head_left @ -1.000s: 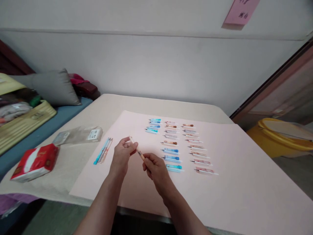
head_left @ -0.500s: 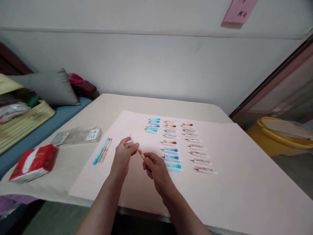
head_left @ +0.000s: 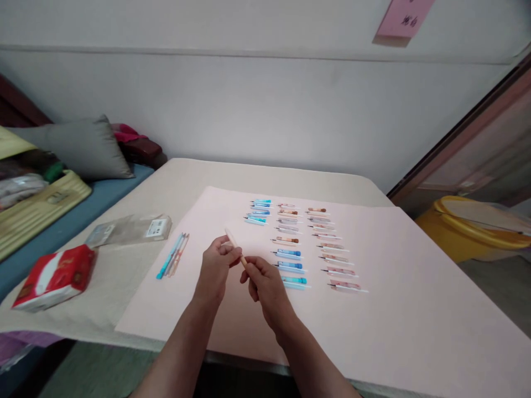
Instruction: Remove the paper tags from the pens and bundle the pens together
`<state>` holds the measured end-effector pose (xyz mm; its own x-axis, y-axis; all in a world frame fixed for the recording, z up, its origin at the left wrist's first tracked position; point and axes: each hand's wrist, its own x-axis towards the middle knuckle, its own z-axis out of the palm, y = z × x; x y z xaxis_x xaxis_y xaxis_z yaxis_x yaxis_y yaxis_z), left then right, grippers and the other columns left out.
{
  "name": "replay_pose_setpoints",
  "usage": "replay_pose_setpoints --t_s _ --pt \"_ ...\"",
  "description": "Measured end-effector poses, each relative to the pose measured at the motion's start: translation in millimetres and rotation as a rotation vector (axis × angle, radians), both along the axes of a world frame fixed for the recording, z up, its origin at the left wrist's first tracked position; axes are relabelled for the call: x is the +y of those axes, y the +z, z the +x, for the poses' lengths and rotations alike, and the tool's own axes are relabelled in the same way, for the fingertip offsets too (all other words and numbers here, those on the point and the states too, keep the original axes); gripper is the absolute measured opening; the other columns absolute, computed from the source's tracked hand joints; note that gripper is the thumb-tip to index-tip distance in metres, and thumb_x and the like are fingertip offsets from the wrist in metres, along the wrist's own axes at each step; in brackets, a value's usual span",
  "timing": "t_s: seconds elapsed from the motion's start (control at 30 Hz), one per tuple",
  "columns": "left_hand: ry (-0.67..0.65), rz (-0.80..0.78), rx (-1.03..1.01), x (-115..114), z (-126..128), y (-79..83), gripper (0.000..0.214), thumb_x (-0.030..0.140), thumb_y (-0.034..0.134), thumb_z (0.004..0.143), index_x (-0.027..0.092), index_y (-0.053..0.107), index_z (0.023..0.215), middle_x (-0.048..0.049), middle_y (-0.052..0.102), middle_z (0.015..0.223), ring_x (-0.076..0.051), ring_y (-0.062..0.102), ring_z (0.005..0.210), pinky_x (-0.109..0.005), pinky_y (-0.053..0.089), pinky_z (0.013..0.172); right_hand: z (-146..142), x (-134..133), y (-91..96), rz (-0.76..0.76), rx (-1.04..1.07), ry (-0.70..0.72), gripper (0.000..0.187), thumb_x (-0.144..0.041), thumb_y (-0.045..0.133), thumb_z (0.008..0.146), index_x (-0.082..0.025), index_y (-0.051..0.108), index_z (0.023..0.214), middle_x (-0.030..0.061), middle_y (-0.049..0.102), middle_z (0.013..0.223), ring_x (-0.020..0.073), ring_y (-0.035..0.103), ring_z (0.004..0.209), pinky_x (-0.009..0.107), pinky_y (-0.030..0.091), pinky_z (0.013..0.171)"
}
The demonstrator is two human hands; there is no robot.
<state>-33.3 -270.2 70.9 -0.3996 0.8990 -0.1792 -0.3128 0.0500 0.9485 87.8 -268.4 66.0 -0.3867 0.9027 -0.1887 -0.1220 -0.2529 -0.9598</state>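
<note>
Left hand (head_left: pixel 216 266) shifted toward right hand (head_left: pixel 265 282), pen (head_left: pixel 231 238) bridging both grips

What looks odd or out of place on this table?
Nothing looks spilled or broken. Only the small bunch of pens at the left stands out: it lies slanted, while the other pens lie in columns.

"What's being held?"
"A slim pale pen (head_left: pixel 232 238), tilted, with its light end toward the far left. The left hand (head_left: pixel 215 266) pinches its middle, the right hand (head_left: pixel 266 283) its near end."
"On the pink sheet (head_left: pixel 394 315)?"
"3 columns of pens (head_left: pixel 289 253) on the right, a small bunch of pens (head_left: pixel 172 257) on the left."
"Left of the sheet?"
"A red packet (head_left: pixel 62 272), with a clear wrapper (head_left: pixel 129 231) on its far side."
</note>
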Motion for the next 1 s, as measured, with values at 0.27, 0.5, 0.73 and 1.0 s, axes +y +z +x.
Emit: replay_pose_setpoints --t_s 0.27,0.5,0.73,1.0 --pt "0.106 -0.006 -0.026 2.5 -16.3 -3.2 0.046 0.028 0.073 0.060 0.013 0.060 0.102 0.0026 0.054 0.064 -0.013 0.055 0.065 -0.033 0.048 0.073 10.3 3.8 2.8 -0.092 0.049 0.093 0.039 -0.047 0.043 0.086 -0.015 0.061 0.100 0.0075 0.066 0.081 0.0089 0.054 0.050 0.022 0.036 0.046" --pt "0.102 -0.008 -0.072 3.8 -24.4 -2.2 0.042 0.026 0.072 0.061 0.012 0.061 0.100 -0.0033 0.059 0.077 -0.013 0.056 0.069 -0.030 0.047 0.069 19.5 7.9 3.2 0.229 -0.108 0.243 0.038 -0.017 0.060 0.072 -0.024 0.060 0.109 0.0027 0.065 0.098 0.0149 0.060 0.080 0.027 0.046 0.067" --pt "-0.003 -0.015 -0.105 1.4 -18.4 6.9 0.037 0.023 0.070 0.062 0.011 0.064 0.096 -0.0023 0.060 0.071 -0.011 0.054 0.061 -0.027 0.046 0.062 16.9 3.2 3.6 0.401 -0.129 0.254 0.040 -0.014 0.057 0.074 -0.028 0.060 0.111 0.0005 0.062 0.099 0.0147 0.059 0.083 0.027 0.047 0.069" --pt "-0.093 -0.004 -0.121 0.2 -13.9 11.0 0.033 0.023 0.069 0.062 0.011 0.064 0.092 -0.0014 0.060 0.067 -0.009 0.051 0.056 -0.023 0.042 0.057 18.0 -0.3 7.4 0.511 -0.151 0.215 0.027 -0.016 0.058 0.075 -0.025 0.066 0.099 0.0009 0.064 0.088 0.0156 0.057 0.081 0.031 0.046 0.076"
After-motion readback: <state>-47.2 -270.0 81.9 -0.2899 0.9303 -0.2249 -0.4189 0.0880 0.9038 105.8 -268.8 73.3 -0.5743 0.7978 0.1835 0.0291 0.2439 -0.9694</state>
